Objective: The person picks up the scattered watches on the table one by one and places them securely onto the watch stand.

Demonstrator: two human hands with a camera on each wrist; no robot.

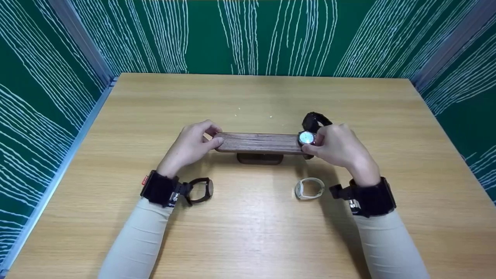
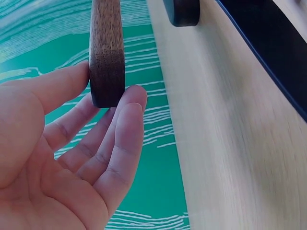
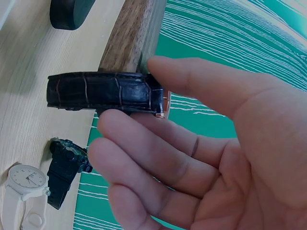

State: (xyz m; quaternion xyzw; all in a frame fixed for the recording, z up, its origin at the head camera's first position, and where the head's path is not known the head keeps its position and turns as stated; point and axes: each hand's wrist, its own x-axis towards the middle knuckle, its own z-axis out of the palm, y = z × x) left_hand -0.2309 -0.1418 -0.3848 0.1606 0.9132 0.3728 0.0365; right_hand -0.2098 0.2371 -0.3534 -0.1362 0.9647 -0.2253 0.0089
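Observation:
A dark wooden watch stand with a long bar (image 1: 259,143) on a rounded base (image 1: 259,159) stands mid-table. My left hand (image 1: 190,143) grips the left end of the bar, thumb on one side and fingers on the other, as the left wrist view shows on the bar's end (image 2: 106,57). At the right end, my right hand (image 1: 341,145) pinches a watch (image 1: 306,138) with a bright round dial. Its dark, stitched leather strap (image 3: 103,91) loops at the bar's end in the right wrist view, with the thumb at its buckle side and fingers beneath.
A black watch (image 1: 311,122) lies just behind my right hand. Nearer me on the table (image 1: 248,232) are a white watch (image 1: 310,188) at right and a dark-strapped watch (image 1: 209,188) beside my left wrist. Green walls with white lines surround the table.

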